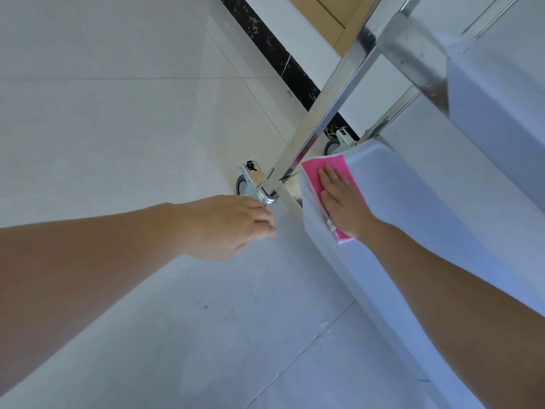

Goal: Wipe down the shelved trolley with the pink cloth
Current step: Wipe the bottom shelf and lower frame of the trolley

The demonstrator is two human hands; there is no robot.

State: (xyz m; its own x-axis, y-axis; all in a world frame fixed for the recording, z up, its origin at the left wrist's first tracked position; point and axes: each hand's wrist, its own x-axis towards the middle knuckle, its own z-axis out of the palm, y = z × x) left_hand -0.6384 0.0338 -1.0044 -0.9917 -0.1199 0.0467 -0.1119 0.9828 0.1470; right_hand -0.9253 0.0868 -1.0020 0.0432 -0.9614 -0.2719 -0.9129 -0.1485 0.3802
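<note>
Right hand [342,199] is flat, palm down, fingers [331,178] straight and close together, pressing the pink cloth [314,172] onto the lower shelf [398,202] of the trolley. No pinch or curl, the cloth is pinned under the palm, not gripped. It sticks out past the fingertips toward the shelf's rounded end and shows again as a small corner behind the heel of the hand

Left hand [227,225] hangs over the tiled floor [103,128], fingers loosely curled, holding nothing I can see. Its fingertips sit just beside the near caster [250,184] and the foot of the steel upright [321,113]; can't tell whether they touch either one

Key relation: the shelf's long axis runs from its rounded end, just ahead of the right fingertips, back toward the wearer along the right forearm. So nearly all of that shelf lies behind the heel of the right hand, not ahead of the fingers. Ahead of them there's only the short end lip, then the upright and the far caster [333,146]

Judgement: the right hand is the only one on the job and clearly the nearer one. The next stroke probably wants a pull back along the long axis, or a short push over the end lip. The upper shelf [486,84] is above and to the right of the fingers, well apart, so it needs a lift and reposition

Risk: a flat palm hold can let the cloth bunch or slide off the curved edge
</note>
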